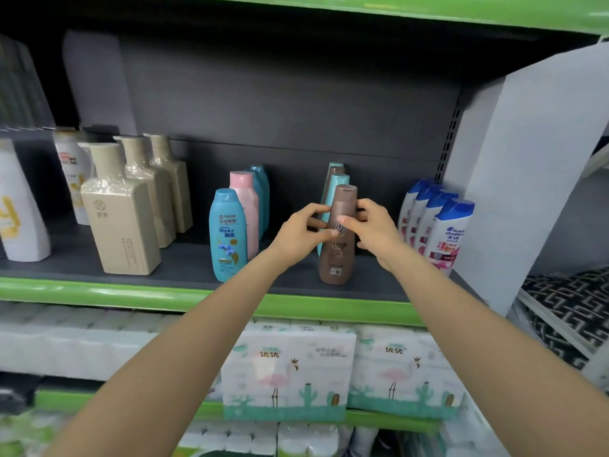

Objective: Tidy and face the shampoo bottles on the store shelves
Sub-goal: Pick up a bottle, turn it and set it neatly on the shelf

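A brown shampoo bottle stands upright near the front edge of the dark shelf. My left hand grips its middle from the left, and my right hand grips it from the right. Directly behind it stand two more bottles with teal caps, partly hidden. To the left stands a row with a blue Rejoice bottle in front and a pink bottle behind it. Several white and blue Head & Shoulders bottles line up on the right.
Three beige square bottles and white bottles fill the shelf's left part. A white upright panel bounds the shelf on the right. Below the green shelf lip sit packs of tissue paper.
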